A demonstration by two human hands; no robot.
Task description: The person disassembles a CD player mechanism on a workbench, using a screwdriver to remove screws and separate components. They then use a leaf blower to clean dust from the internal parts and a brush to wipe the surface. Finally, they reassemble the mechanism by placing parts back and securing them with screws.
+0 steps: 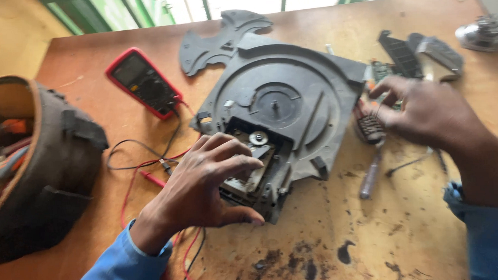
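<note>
In the middle of the frame, the left hand [206, 183] presses its fingers on the grey plastic disc-drive chassis [284, 111], probably to hold it steady on the worn wooden tabletop [374, 235]. At the right, the right hand [424, 114] closes its fingers on a small dark ribbed part [371, 128], lifted just above a screwdriver [370, 177].

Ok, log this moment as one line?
left hand: resting on disc drive mechanism | right hand: touching small dark part | screwdriver: on table
</note>
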